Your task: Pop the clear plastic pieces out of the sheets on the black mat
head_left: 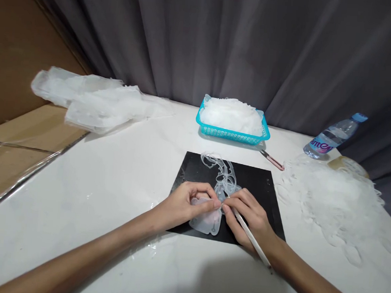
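My left hand [191, 205] is closed, its thumb and fingertips pinching the upper edge of a flat, translucent whitish piece [206, 224] with small cut-outs. Close beside it, my right hand [249, 216] is closed around a slim white pen-like tool [251, 236]. The tool slants from the fingertips back past the wrist; I cannot tell its exact kind. Thin curled translucent strips [225, 171] lie just beyond the fingertips. Under both hands is a black mat [260, 183]. Where the fingertips meet, the contact is hidden.
A turquoise basket [233, 135] heaped with white translucent pieces stands at the back, near pink-handled snips [273, 160]. Right are a pile of translucent scraps [340, 198], a roll of tape [348, 165] and a water bottle [333, 137]. Translucent sheets [100, 103] and cardboard [23, 137] lie left.
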Available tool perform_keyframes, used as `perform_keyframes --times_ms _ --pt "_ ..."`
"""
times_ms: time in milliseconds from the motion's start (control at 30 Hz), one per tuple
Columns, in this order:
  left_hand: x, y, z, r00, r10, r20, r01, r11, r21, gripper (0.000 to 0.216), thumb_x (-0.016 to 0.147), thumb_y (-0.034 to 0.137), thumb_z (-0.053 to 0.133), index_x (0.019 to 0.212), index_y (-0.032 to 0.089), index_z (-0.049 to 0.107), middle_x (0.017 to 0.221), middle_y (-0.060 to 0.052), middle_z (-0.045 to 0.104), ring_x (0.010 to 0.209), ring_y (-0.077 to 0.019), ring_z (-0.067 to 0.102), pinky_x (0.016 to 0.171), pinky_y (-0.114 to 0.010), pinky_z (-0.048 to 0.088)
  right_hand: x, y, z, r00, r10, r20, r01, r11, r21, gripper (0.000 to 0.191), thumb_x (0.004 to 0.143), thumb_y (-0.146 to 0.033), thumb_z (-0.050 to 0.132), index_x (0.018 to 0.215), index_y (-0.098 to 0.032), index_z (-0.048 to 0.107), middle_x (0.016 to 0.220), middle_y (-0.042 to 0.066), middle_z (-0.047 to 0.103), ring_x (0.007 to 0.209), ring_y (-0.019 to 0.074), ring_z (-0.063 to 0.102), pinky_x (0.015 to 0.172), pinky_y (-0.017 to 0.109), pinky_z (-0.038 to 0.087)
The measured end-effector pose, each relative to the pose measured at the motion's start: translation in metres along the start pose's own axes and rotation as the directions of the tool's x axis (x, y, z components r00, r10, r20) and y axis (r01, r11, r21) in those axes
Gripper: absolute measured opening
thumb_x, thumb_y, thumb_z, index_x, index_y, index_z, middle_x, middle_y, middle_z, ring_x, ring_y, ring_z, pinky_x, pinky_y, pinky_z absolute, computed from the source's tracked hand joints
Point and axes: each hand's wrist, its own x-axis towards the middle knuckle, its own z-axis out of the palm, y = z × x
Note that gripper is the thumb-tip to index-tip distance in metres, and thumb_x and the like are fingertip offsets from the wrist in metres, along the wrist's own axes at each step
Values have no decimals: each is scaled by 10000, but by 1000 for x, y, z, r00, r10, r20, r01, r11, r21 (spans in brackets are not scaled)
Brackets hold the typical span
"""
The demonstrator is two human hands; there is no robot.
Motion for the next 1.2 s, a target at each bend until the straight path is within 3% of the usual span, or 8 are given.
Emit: perform_keyframes --times_ms 167,333,467,667,900,1033,1200 --pt "0 -1 0 999 -30 -15 30 999 -20 376 854 519 758 827 156 662 587 57 499 527 -86 358 505 -210 253 -4 1 1 1000 -24 10 24 999 -33 203 968 -52 550 1054 -214 636 893 55 627 810 196 562 770 378 526" --pt "2 -5 2 1000 -14 -16 13 1000 -17 325 840 444 773 778 164 622 561 80 419 528 -83 315 502 -205 234 -4 1 2 1000 -21 16 21 1000 -14 182 953 -51 563 994 -212 637 852 44 625 788 186 544 751 365 520" --pt "3 -9 5 1000 3 -21 -3 1000 -6 251 861 373 743 797 169 610 579 76 475 525 -83 369 514 -199 279 -3 0 1 999 -44 22 45 997 -60 177 940 -43 559 948 -207 625 819 43 610 770 187 525 728 355 520" --pt "7 -15 4 989 9 -145 -11 1000 -15 292 885 391 703 770 182 536 611 47 566 540 -98 473 527 -205 323 -3 0 1 990 -134 53 140 981 -136 179 928 -34 566 952 -201 627 785 44 626 748 194 527 693 350 521" --pt "1 -13 -1 999 46 -15 -47 996 -79 338 963 485 666 898 164 586 708 44 568 599 -90 493 563 -200 363 -1 2 -4 990 127 -56 -125 992 34 162 977 -109 571 1079 -208 649 938 55 618 869 193 591 797 349 521" --pt "0 -12 -3 999 51 17 -50 998 -43 328 979 488 659 951 164 623 741 37 588 622 -92 503 582 -202 375 0 3 -7 978 209 25 -210 964 160 197 1026 -179 527 1165 -223 658 1020 66 633 961 203 603 857 359 506" --pt "-2 -8 -2 998 39 45 -38 999 -28 329 982 491 658 946 166 624 707 49 560 604 -88 468 560 -197 338 4 2 -9 960 240 142 -271 922 275 81 1023 -230 584 992 -223 658 953 39 639 917 187 587 871 348 472"
